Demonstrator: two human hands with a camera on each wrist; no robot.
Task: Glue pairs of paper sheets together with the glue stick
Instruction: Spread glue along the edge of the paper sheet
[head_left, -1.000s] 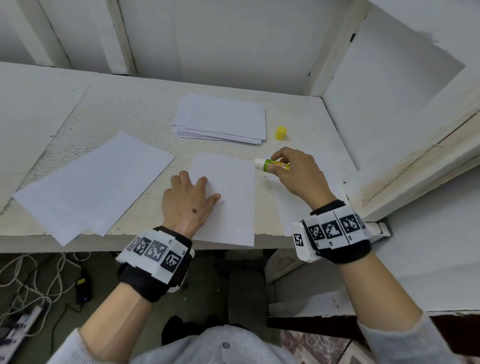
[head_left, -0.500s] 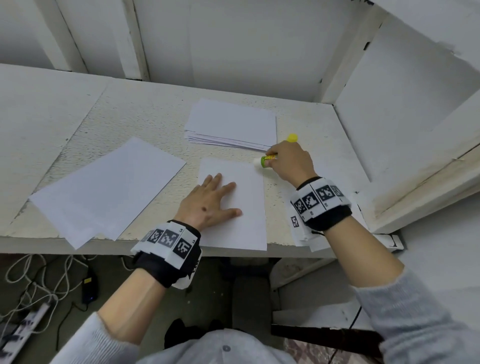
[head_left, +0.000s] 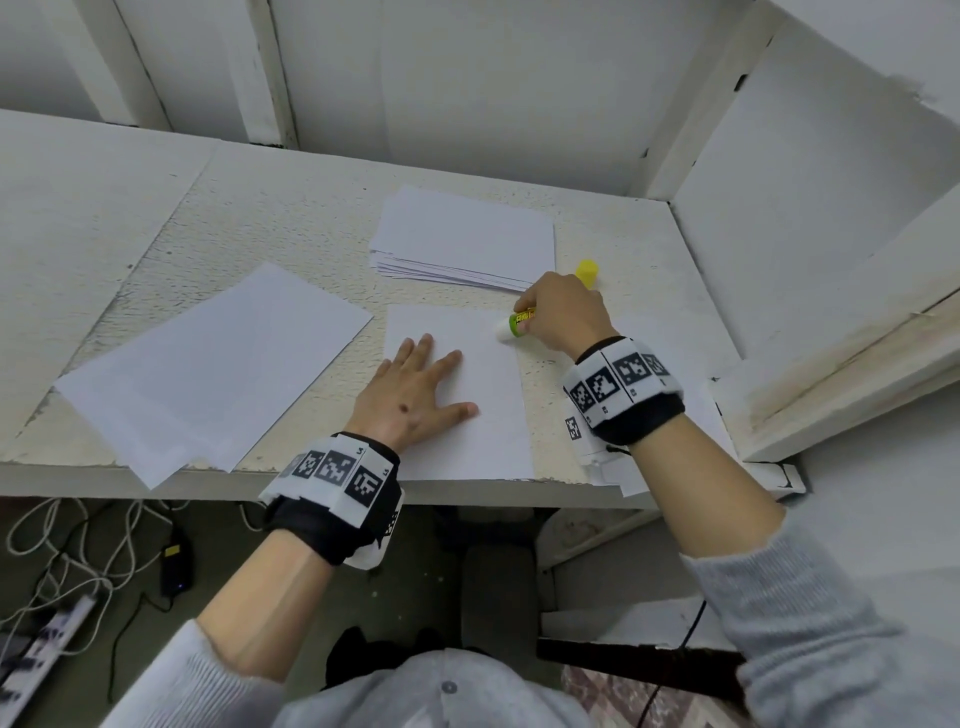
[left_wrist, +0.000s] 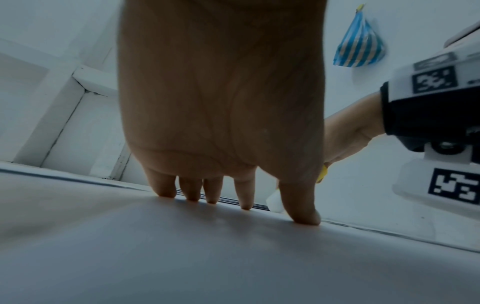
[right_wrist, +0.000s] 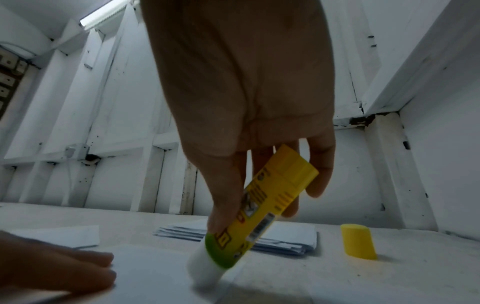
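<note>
Landmark: single sheet (head_left: 483, 395) at the desk's (head_left: 291, 228) front edge. Left of it, loose paper sheets (head_left: 208, 364) overhang that edge. Left hand (head_left: 410, 400) lies flat on the sheet, fingers straight and spread, pressing it down. Behind the sheet, a paper stack (head_left: 467, 239). At the sheet's far right corner, right hand (head_left: 563, 312) grips the tilted glue stick (right_wrist: 262, 214), white tip touching paper. Yellow cap (right_wrist: 358, 240) stands upright further right, beside the stack.
</note>
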